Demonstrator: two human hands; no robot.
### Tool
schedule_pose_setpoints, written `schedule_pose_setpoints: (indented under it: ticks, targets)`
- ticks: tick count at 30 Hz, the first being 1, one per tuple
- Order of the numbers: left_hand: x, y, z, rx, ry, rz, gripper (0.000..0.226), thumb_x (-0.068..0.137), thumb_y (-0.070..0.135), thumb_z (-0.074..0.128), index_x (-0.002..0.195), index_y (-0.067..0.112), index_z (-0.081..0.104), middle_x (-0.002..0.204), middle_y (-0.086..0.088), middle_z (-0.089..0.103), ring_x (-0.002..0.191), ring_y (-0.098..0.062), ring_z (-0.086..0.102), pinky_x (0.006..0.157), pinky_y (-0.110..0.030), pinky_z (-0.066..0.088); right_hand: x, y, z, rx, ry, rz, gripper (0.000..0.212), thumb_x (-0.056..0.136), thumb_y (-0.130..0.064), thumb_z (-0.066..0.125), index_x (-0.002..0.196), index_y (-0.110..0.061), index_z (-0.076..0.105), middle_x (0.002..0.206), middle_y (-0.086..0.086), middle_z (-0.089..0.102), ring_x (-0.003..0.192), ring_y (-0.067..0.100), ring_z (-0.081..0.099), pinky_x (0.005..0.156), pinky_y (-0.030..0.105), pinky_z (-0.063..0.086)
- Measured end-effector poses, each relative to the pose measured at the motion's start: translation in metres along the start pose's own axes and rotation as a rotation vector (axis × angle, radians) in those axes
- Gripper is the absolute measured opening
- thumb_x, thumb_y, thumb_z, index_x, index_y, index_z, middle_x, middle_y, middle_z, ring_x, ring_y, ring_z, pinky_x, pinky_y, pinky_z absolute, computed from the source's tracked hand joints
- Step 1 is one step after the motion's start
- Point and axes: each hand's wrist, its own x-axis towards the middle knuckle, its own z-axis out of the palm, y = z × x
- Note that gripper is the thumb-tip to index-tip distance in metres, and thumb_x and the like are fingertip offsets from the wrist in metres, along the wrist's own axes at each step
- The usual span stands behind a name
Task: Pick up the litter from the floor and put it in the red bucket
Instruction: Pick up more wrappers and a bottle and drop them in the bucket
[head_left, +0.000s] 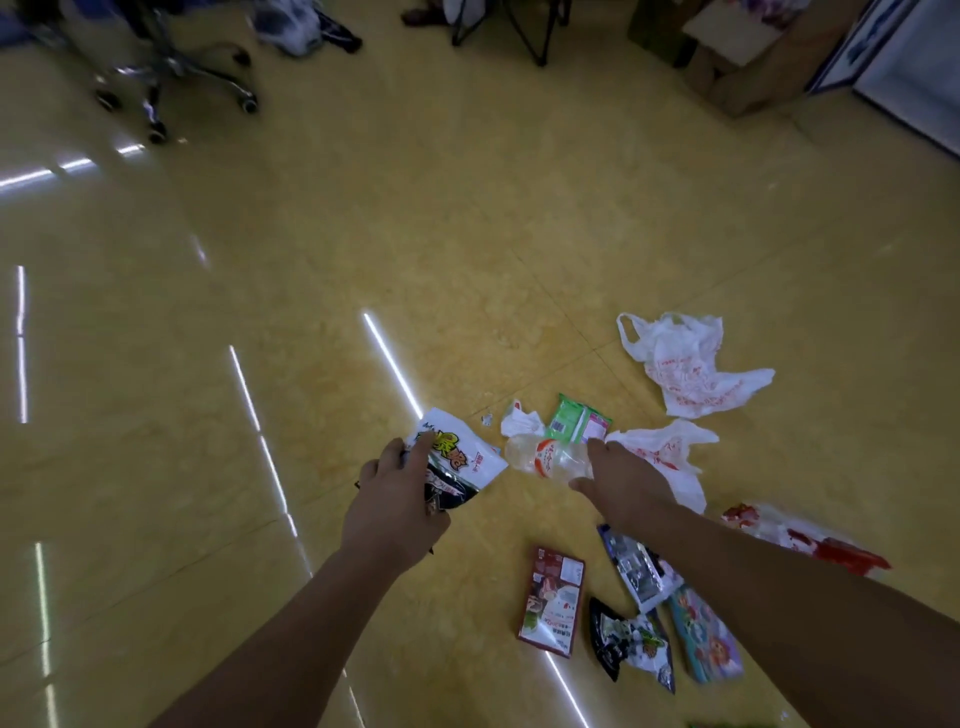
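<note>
Office chair base (171, 88) far up-left of the clear bottle (545, 457); glossy yellow floor (467, 234) all round. Left hand (395, 501) just left of the bottle, fingers curled, thumb pressed on a white snack bag (467, 460); dark wrapper (447, 493) bunched in the same grip. Crumpled white paper (519, 422) on the floor just above the bottle; bottle lies sideways, cannot tell if it touches the floor. Red box (553, 600) flat on the floor, well below the bottle; green packet (579, 423) just above the bottle's right end. Right hand (621, 483) at that end, thumb under, fingers over, closed round the bottle. Black wrapper (631, 649) far below the bottle, beside the red box; silver wrapper (641, 569) below-right of the bottle, partly under the right forearm. Small white plastic bag (670, 457) just right of the bottle, partly behind the right hand; large white plastic bag (691, 369) up-right of the bottle. Teal packet (706, 639) far below-right; cardboard box (753, 57) far up-right; red-and-clear wrapper (800, 535) right of the bottle, beyond the forearm.
</note>
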Motion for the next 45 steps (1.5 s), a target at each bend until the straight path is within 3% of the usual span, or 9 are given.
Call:
schedule_pose_setpoints:
  ticks: [10, 18, 25, 33, 41, 45]
  targets:
    - [-0.036, 0.0, -0.097, -0.037, 0.123, -0.086, 0.09, 0.076, 0.032, 0.066, 0.151, 0.033, 0.016, 0.155, -0.001, 0.023, 0.133, -0.03, 0.029, 0.091, -0.042, 0.048, -0.004, -0.07, -0.096, -0.029, 0.064, -0.169, 0.05, 0.096, -0.044, 0.052, 0.134, -0.014, 0.042, 0.126, 0.01, 0.053, 0.113, 0.027, 0.057, 0.088, 0.036, 0.048]
    - [-0.068, -0.032, -0.165, -0.092, 0.258, -0.164, 0.087, 0.072, 0.031, 0.067, 0.149, 0.03, 0.027, 0.147, 0.001, 0.033, 0.124, -0.029, 0.038, 0.089, -0.039, 0.048, -0.008, -0.145, -0.148, -0.025, 0.131, -0.329, 0.038, 0.093, -0.051, 0.051, 0.107, -0.016, 0.044, 0.097, 0.005, 0.062, 0.088, 0.026, 0.06, 0.063, 0.034, 0.041]
    - [-0.121, -0.061, -0.204, -0.117, 0.321, -0.272, 0.088, 0.072, 0.034, 0.065, 0.149, 0.036, 0.024, 0.15, 0.006, 0.029, 0.126, -0.025, 0.036, 0.09, -0.039, 0.049, -0.036, -0.222, -0.177, 0.002, 0.16, -0.487, 0.037, 0.092, -0.055, 0.052, 0.099, -0.021, 0.041, 0.081, -0.004, 0.055, 0.074, 0.021, 0.057, 0.06, 0.033, 0.045]
    - [-0.204, -0.123, -0.227, -0.166, 0.414, -0.362, 0.086, 0.072, 0.033, 0.065, 0.149, 0.035, 0.026, 0.146, 0.006, 0.033, 0.124, -0.023, 0.037, 0.091, -0.036, 0.048, -0.086, -0.317, -0.163, -0.064, 0.114, -0.649, 0.037, 0.085, -0.056, 0.059, 0.101, -0.024, 0.05, 0.083, -0.006, 0.055, 0.082, 0.021, 0.059, 0.06, 0.03, 0.04]
    - [-0.295, -0.218, -0.224, -0.226, 0.486, -0.476, 0.086, 0.071, 0.033, 0.065, 0.148, 0.033, 0.025, 0.148, 0.001, 0.03, 0.129, -0.026, 0.033, 0.091, -0.041, 0.051, -0.158, -0.438, -0.111, -0.107, 0.068, -0.785, 0.027, 0.085, -0.05, 0.061, 0.088, -0.026, 0.05, 0.074, -0.009, 0.057, 0.071, 0.018, 0.055, 0.055, 0.03, 0.038]
    - [-0.347, -0.268, -0.22, -0.256, 0.492, -0.559, 0.086, 0.073, 0.031, 0.066, 0.149, 0.031, 0.025, 0.151, 0.0, 0.026, 0.132, -0.027, 0.031, 0.095, -0.04, 0.048, -0.193, -0.5, -0.075, -0.148, 0.04, -0.86, 0.026, 0.085, -0.049, 0.061, 0.095, -0.026, 0.053, 0.076, -0.008, 0.06, 0.074, 0.019, 0.058, 0.061, 0.033, 0.047]
